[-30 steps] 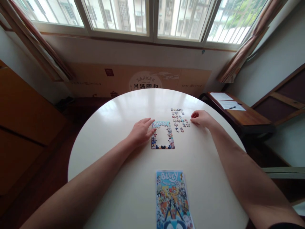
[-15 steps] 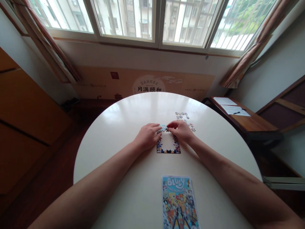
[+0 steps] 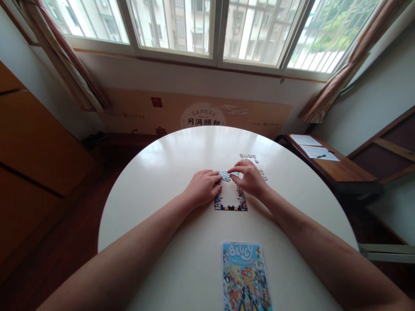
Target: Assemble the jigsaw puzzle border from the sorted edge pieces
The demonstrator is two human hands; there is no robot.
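A partly joined jigsaw puzzle (image 3: 231,207) lies on the white round table (image 3: 181,268), its border complete at the bottom and sides around a bare middle, with light-blue pieces along the top. My left hand (image 3: 203,185) rests on its left edge, fingers stretched out flat. Over the upper right part is my right hand (image 3: 250,178), thumb and forefinger apart with nothing visible between them. Loose puzzle pieces (image 3: 248,156) lie just beyond that hand, which hides some of them. Closer to me is a colourful picture sheet (image 3: 246,276) lettered "BLUEY".
To the right stands a brown wooden side table (image 3: 343,169) with papers (image 3: 319,152) and a pen (image 3: 321,156) on it. A printed cardboard panel (image 3: 129,108) leans below the barred windows. An orange-brown cabinet (image 3: 35,151) is at the left.
The thumb and forefinger of my right hand have parted from a pinch at the puzzle's top part. My left hand has stayed at the left edge. The view has shifted slightly.
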